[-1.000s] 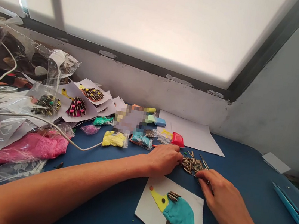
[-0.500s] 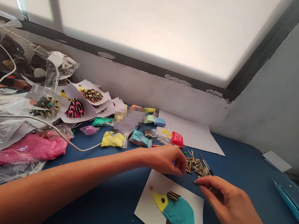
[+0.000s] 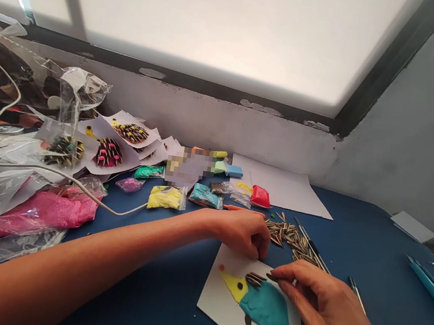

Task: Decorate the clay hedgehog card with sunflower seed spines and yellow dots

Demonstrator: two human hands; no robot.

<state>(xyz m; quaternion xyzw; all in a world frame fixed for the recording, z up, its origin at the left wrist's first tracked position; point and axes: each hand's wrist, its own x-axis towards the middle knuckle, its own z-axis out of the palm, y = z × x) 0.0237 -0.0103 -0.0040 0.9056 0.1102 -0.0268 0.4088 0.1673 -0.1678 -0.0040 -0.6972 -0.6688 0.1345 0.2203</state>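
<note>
Above the card point(image 3: 214, 296), toward its far edge: right hand point(image 3: 314, 299), thumb and forefinger nearly together, pinches one dark seed point(image 3: 272, 276); left hand point(image 3: 245, 232) half-curled at that edge, hold unclear. Seed probably light, stiff, slick; best gripped by one end.

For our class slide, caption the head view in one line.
The right hand pinches a dark seed near a turquoise-bodied clay animal on white paper, with a seed heap beyond.

Craft workspace: coloured clay packets point(image 3: 167, 198), seeds point(image 3: 285, 235), hedgehog pictures point(image 3: 266, 305), blue tabletop point(image 3: 163, 297).
</note>
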